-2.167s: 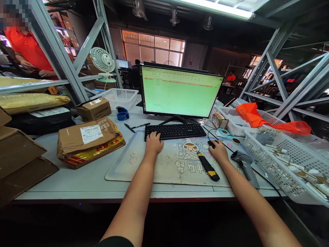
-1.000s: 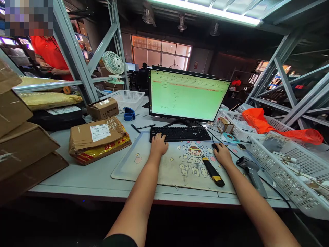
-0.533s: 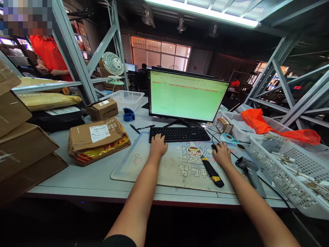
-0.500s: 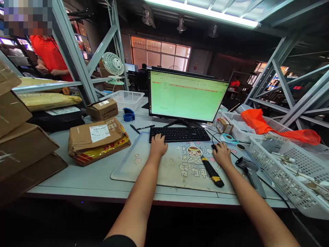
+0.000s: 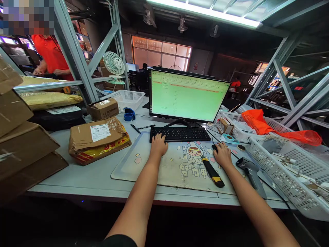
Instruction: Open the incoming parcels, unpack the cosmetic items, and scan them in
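Note:
My left hand point(image 5: 159, 145) rests with its fingers apart on the left end of a black keyboard point(image 5: 185, 134). Over a black computer mouse point(image 5: 214, 147) lies my right hand point(image 5: 222, 154), its fingers wrapped round it; most of the mouse is hidden under the palm. Behind the keyboard stands a monitor point(image 5: 189, 96) with a spreadsheet-like page on its screen. A black and yellow utility knife point(image 5: 212, 172) lies between my arms on the printed desk mat point(image 5: 144, 168). Right of my right hand is a grey barcode scanner point(image 5: 250, 171) with its cable.
On the left are stacked cardboard boxes point(image 5: 28, 147), a labelled parcel point(image 5: 99, 139) and a small carton point(image 5: 102, 109). White baskets point(image 5: 267, 161) with bottles and orange mesh point(image 5: 259, 123) line the right side. Two pens point(image 5: 146, 127) lie by the keyboard. A person in red point(image 5: 50, 51) stands beyond the rack.
The view has shifted very slightly. Both my hands stay on the keyboard and the mouse. The hands of the person in red have moved a little.

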Motion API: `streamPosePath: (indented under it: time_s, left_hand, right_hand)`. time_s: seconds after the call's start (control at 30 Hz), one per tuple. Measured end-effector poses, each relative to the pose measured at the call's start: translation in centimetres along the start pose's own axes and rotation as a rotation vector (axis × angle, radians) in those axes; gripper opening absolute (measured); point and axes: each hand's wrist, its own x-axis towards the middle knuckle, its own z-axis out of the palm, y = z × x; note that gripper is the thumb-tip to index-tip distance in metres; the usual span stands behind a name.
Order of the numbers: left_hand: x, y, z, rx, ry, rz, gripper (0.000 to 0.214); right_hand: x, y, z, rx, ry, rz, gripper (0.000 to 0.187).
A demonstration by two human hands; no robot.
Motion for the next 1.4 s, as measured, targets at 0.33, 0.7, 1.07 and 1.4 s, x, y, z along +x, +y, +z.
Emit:
streamPosePath:
  time_s: [0.33, 0.7, 1.07, 1.4]
  left_hand:
    - [-0.01, 0.01, -0.02, 0.006, -0.006, -0.005, 0.056]
    - [0.02, 0.00, -0.07, -0.005, -0.006, -0.005, 0.056]
    - [-0.05, 0.15, -0.27, -0.006, -0.016, -0.012, 0.056]
    - [-0.02, 0.23, -0.38, -0.007, -0.018, -0.015, 0.058]
  right_hand:
    - [-0.12, -0.18, -0.09, 0.016, 0.025, -0.001, 0.043]
    - [-0.30, -0.01, -0.09, 0.047, 0.038, 0.036, 0.043]
    - [-0.27, -0.10, -0.34, 0.062, 0.005, 0.080, 0.045]
    - [-0.27, -0.11, -0.26, 0.081, 0.026, 0.075, 0.051]
